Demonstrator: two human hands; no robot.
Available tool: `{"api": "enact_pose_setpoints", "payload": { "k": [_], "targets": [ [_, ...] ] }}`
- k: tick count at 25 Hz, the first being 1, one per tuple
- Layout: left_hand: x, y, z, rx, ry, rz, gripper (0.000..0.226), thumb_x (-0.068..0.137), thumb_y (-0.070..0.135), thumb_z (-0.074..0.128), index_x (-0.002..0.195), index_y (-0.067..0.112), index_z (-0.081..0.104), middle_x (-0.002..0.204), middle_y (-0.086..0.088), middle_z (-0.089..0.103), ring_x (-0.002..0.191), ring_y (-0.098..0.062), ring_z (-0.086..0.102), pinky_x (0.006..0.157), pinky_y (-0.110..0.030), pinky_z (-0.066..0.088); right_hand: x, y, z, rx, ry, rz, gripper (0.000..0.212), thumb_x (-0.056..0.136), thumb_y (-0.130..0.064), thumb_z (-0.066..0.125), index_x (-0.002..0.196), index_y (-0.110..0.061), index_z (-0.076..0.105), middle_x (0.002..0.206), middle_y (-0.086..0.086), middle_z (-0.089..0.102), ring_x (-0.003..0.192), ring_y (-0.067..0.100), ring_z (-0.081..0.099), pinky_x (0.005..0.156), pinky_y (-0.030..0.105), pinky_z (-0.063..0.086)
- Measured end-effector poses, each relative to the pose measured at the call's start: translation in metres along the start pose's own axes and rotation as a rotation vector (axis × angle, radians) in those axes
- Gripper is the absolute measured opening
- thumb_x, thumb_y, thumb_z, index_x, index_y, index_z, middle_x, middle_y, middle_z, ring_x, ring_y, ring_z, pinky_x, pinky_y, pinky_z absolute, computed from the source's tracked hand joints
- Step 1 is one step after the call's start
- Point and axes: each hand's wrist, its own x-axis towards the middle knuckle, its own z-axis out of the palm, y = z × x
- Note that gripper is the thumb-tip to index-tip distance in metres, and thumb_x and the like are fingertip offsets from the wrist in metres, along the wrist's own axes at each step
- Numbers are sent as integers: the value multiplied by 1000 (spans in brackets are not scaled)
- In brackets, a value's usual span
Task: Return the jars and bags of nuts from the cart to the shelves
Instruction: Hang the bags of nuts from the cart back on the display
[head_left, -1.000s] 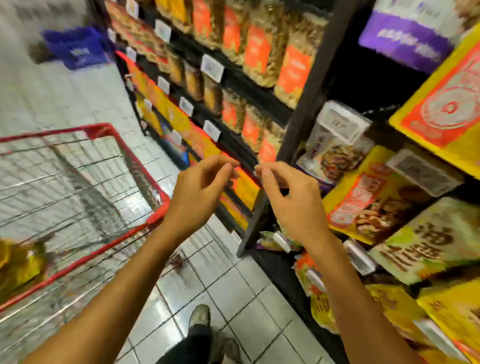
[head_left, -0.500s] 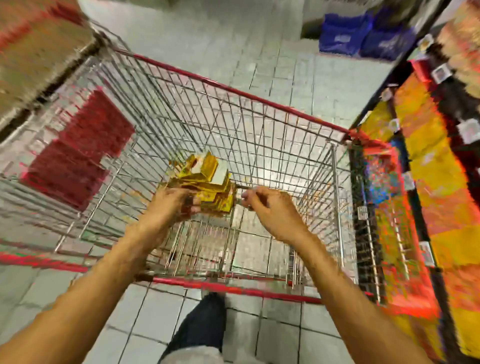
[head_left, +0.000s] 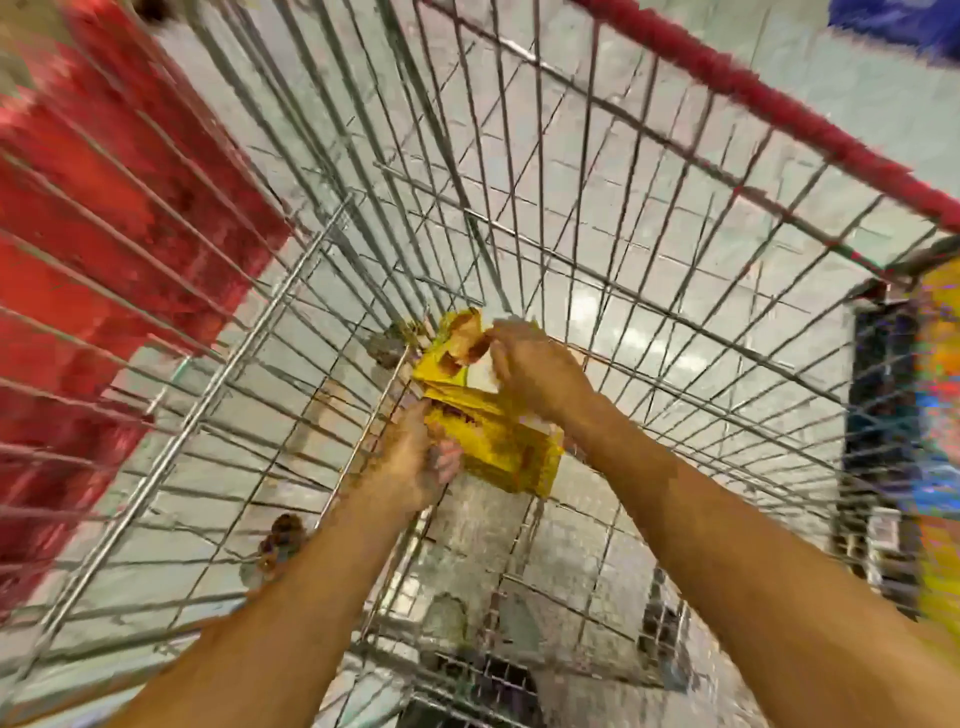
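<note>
Pale floor tiles (head_left: 857, 88) showed through a wire cart (head_left: 779, 111) with a red rim that filled most of the frame. At the centre, low inside the cart, lay a stack of yellow bags (head_left: 498, 441). The left hand (head_left: 410, 467) grasped the stack's lower left edge, and the right hand (head_left: 535, 369) curled over its top, gripping the upper bags. Red panels (head_left: 104, 234) blurred behind the wires at left, and shelves (head_left: 935, 415) ran down the right edge.

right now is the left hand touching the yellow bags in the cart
Touching. The head view shows the left hand gripping the near edge of the yellow bags, no gap between them, despite blur.
</note>
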Motion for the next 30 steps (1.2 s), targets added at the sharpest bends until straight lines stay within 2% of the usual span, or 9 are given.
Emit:
{"api": "enact_pose_setpoints", "payload": {
  "k": [2, 4, 11, 17, 20, 22, 24, 27, 30],
  "targets": [
    [34, -4, 2, -37, 66, 22, 54, 93, 52, 42, 116, 4, 53, 97, -20, 60, 82, -25, 61, 70, -32, 49, 19, 9, 25, -252, -37, -51, 43, 101, -29, 28, 139, -11, 36, 149, 8, 34, 136, 26, 28, 112, 37, 17],
    [55, -9, 8, -84, -7, 46, 71, 91, 60, 37, 133, 4, 47, 91, -26, 59, 72, -31, 61, 63, -32, 47, 17, 13, 41, -369, -68, -34, 48, 101, -33, 18, 140, -10, 35, 148, 9, 34, 136, 26, 26, 113, 39, 11],
    [75, -57, 3, -258, -229, 161, 49, 85, 51, 43, 90, 12, 73, 85, -11, 72, 72, -24, 70, 60, -34, 58, -77, 7, 39, 153, 284, -89, 58, 97, -45, 25, 84, -14, 72, 85, 9, 72, 83, 30, 65, 71, 37, 51],
    [53, -100, -66, 21, 19, 62, 47, 69, 51, 64, 101, 19, 72, 103, -11, 72, 92, -29, 66, 94, -51, 48, 12, 28, 57, 52, -50, 187, 64, 95, -41, 44, 144, -5, 25, 152, 13, 25, 140, 26, 23, 112, 28, 15],
    [48, -98, -87, 125, 145, 99, 87, 40, 66, 78, 109, 14, 66, 100, -11, 73, 90, -27, 68, 86, -44, 53, 18, 35, 84, -198, -30, 192, 89, 87, -60, 45, 147, -5, 11, 155, 14, 18, 141, 30, 18, 114, 43, 9],
    [45, -93, -95, 121, 101, 55, 68, 44, 59, 77, 92, 12, 72, 85, -10, 75, 73, -25, 72, 62, -33, 58, 3, 41, 94, -226, 29, 264, 110, 69, -74, 55, 145, -5, 16, 143, 18, 35, 128, 34, 34, 105, 46, 21],
    [41, -86, -98, 128, 52, 8, 52, 51, 52, 74, 86, 13, 75, 82, -10, 75, 69, -23, 72, 55, -28, 56, -13, 48, 98, -145, -71, 410, 123, 54, -81, 60, 145, -10, 17, 141, 19, 36, 127, 38, 33, 104, 50, 22],
    [41, -78, -102, 215, 61, 43, 83, 38, 60, 83, 108, 16, 67, 109, -9, 69, 107, -25, 62, 100, -40, 45, -30, 63, 96, 218, -40, 524, 99, 48, -71, 73, 128, -24, 39, 134, 9, 46, 127, 32, 36, 107, 46, 20],
    [37, -64, -105, 250, 31, 87, 77, 41, 57, 82, 104, 16, 67, 115, -13, 67, 100, -27, 63, 94, -41, 49, -58, 64, 91, 788, 45, 632, 63, 56, -33, 88, 102, -25, 45, 92, -1, 64, 76, -4, 66, 70, 14, 52]
  ]
}}
